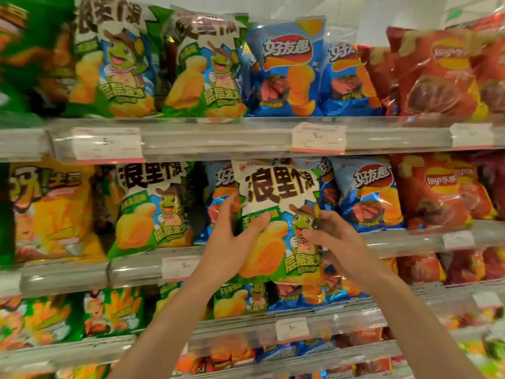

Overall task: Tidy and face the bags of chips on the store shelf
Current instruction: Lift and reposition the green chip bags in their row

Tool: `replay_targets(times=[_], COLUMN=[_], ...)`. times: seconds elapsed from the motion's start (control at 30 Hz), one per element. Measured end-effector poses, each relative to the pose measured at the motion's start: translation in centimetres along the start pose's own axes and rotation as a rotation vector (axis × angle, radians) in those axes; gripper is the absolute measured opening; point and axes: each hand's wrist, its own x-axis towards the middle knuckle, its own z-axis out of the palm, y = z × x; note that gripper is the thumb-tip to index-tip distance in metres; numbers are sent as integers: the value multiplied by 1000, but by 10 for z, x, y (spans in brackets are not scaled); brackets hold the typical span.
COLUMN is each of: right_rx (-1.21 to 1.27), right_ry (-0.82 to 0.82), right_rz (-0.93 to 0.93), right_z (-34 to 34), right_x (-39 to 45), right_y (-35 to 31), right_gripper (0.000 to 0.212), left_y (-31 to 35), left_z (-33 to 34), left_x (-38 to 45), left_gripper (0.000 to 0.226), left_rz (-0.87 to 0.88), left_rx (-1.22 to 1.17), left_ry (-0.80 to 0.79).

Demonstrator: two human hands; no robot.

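Observation:
A green and white chip bag [278,203] with a cartoon turtle is held upright in front of the middle shelf, covering blue bags behind it. My left hand [232,239] grips its left edge, thumb on the front. My right hand [330,236] holds its right edge at the turtle picture. A matching green bag [153,209] stands on the middle shelf to the left. A blue bag [369,192] stands to the right of the held one.
The top shelf carries green bags [114,61], blue bags [289,67] and red bags [437,75]. A yellow bag [54,209] and red bags [440,190] flank the middle shelf. The shelf rail [218,138] bears price tags. Lower shelves hold more bags.

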Motion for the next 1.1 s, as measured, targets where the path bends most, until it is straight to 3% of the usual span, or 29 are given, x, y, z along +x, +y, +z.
replay_targets(times=[0.13, 0.23, 0.43, 0.53, 0.7, 0.87, 1.1], right_rx=[-90, -144, -390, -424, -313, -340, -373], right_ry=[-99, -118, 204, 135, 81, 144, 221], right_rz=[-6, -39, -177, -141, -55, -28, -48], right_z=[51, 73, 83, 94, 108, 75, -31], right_x=[7, 16, 58, 81, 97, 100, 88], right_y=[2, -4, -3, 12, 25, 13, -15], right_gripper=[78, 65, 38, 53, 37, 40, 32], left_y=[-4, -7, -10, -9, -11, -10, -10], left_z=[-53, -86, -125, -131, -129, -113, -70], left_x=[-18, -24, -28, -30, -29, -23, 2], left_gripper=[77, 71, 78, 76, 76, 75, 78], left_rz=[-7, 1, 12, 26, 37, 56, 68], left_rx=[14, 40, 68, 78, 98, 103, 152], left_ry=[88, 179, 288, 289, 282, 267, 217])
